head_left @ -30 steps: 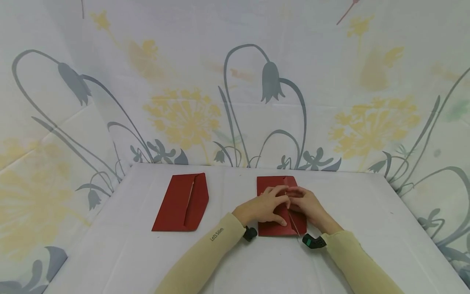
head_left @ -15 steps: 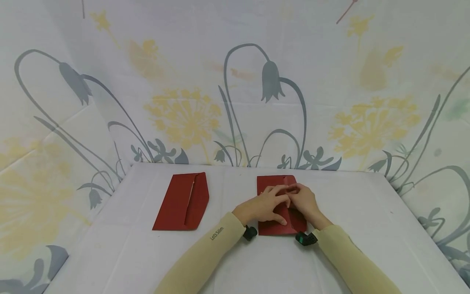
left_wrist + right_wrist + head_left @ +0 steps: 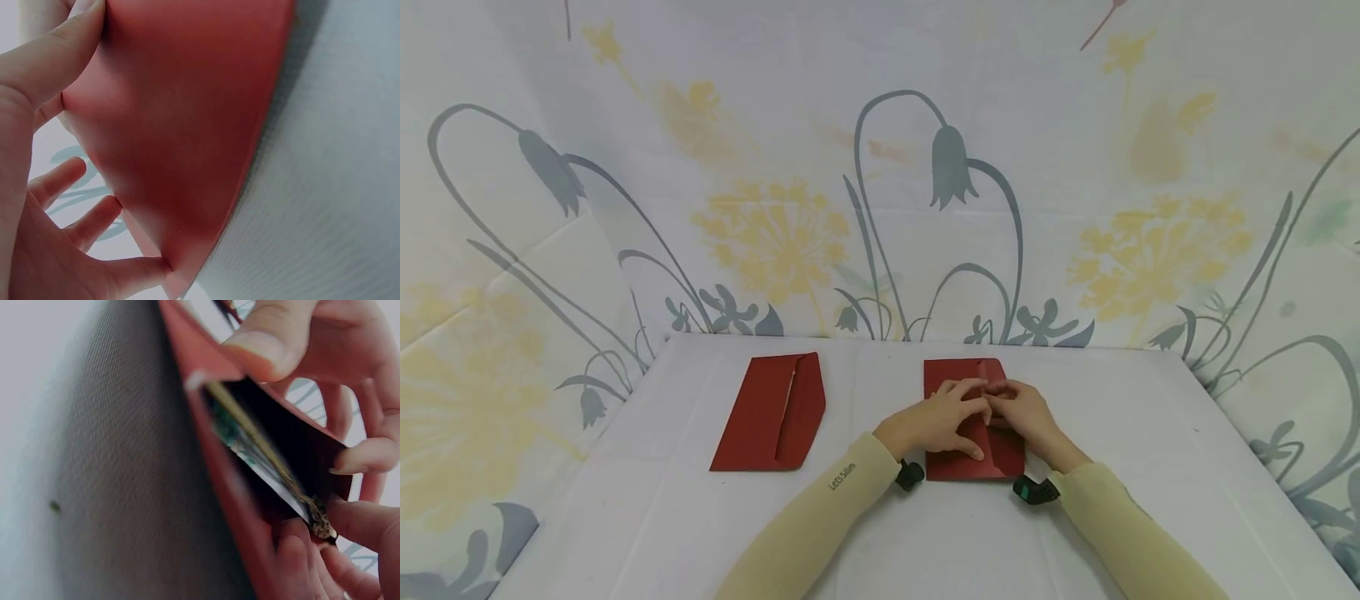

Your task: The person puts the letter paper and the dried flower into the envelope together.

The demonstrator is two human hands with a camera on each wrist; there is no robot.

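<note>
A red envelope (image 3: 951,468) lies on the table under both hands, its flap side up and folded out to the right. My left hand (image 3: 943,421) spreads over its left part, and the thumb and fingertips grip the pocket panel near the opening. From the right, my right hand (image 3: 1028,417) reaches into the opening. In the right wrist view the pocket gapes around a flat printed card (image 3: 265,467) with a gold patterned edge. My right thumb and fingers pinch the card's far end. The head view hides the card behind the hands.
Another red envelope (image 3: 756,417) lies at the left of the white-covered table (image 3: 647,517), its flap turned to the right. A flower-printed cloth (image 3: 775,125) hangs behind and at the sides.
A second ago a pale card edge slanted out past the envelope's lower right; now it no longer shows there. My right hand shifted left, then slightly back. My left hand stays put.
</note>
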